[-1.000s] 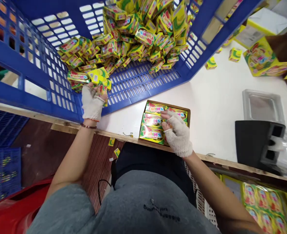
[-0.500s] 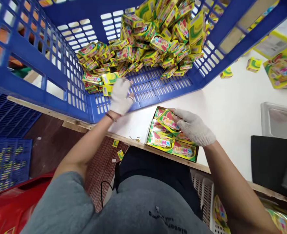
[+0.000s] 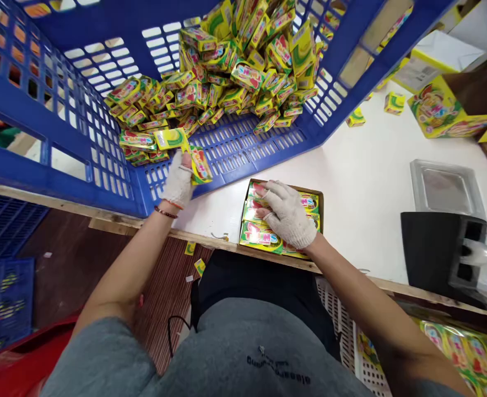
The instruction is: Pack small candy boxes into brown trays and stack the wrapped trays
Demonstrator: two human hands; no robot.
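My left hand (image 3: 178,183), in a white fingerless knit glove, is at the near edge of the blue crate (image 3: 231,157). Its fingers are closed on a small yellow-green candy box (image 3: 201,164) with fruit pictures. A heap of similar candy boxes (image 3: 247,76) lies inside the crate, and another yellow box (image 3: 169,138) rests just beyond my fingertips. My right hand (image 3: 288,214), gloved alike, lies with fingers stretched out over the candy boxes (image 3: 260,237) packed in rows in a shallow carton (image 3: 322,201). The palm hides some of these boxes.
The white table (image 3: 359,182) has a wooden front edge. To the right stand a black dispenser (image 3: 431,251), a clear plastic tray (image 3: 448,184) and an opened yellow carton (image 3: 442,110). Two loose boxes (image 3: 394,103) lie nearby. Another blue crate (image 3: 6,298) is at lower left.
My left hand moved right along the crate's edge and now holds a candy box there. My right hand was handling a tilted box over the carton; now it lies flat over the packed boxes.
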